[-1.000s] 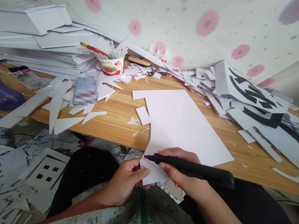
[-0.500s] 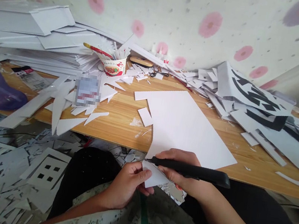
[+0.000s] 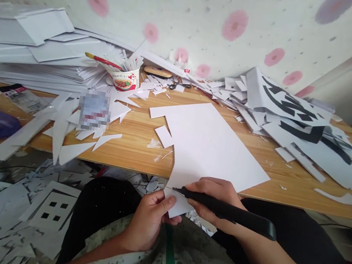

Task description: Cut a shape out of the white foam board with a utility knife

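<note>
My left hand (image 3: 149, 222) pinches the corner of a small white board piece (image 3: 180, 206) between thumb and fingers, just off the table's front edge. My right hand (image 3: 214, 201) is closed around a black-handled craft knife (image 3: 236, 215), its thin tip at the upper edge of that piece. A large white foam board (image 3: 210, 147) lies flat on the table and reaches over its front edge towards the knife tip. Whether the small piece is still joined to the large board, I cannot tell. A small white rectangle (image 3: 164, 136) rests against the large board's left side.
Stacked white boards (image 3: 40, 55) fill the table's back left. A paper cup (image 3: 126, 79) holds white strips and a red stick. Scissors (image 3: 180, 86) lie at the back. Black-printed sheets (image 3: 288, 106) and offcuts pile up at right. Scraps (image 3: 9, 217) cover the floor.
The knife's handle end has swung down and to the right, so the knife slants more. The view has shifted slightly right. My left hand keeps its pinch on the small piece.
</note>
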`<action>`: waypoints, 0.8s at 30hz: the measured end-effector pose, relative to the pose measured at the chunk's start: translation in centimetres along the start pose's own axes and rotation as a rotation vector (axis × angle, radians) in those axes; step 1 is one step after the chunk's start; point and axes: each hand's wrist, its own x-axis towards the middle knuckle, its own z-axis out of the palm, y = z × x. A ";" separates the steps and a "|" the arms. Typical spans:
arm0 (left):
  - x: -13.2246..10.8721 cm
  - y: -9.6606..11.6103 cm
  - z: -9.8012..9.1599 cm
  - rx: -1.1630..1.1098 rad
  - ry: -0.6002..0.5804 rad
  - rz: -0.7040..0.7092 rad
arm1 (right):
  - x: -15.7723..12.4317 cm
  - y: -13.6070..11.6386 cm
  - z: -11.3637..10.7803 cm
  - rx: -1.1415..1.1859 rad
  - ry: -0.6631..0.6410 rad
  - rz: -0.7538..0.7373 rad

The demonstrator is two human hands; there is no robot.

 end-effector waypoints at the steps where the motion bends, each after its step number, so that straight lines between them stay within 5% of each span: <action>1: 0.0 -0.1 0.0 -0.001 0.001 0.002 | -0.2 0.0 0.0 -0.012 0.010 0.004; 24: -0.2 -0.1 0.2 0.059 0.004 0.005 | -3.9 0.3 -1.0 -0.326 0.055 -0.217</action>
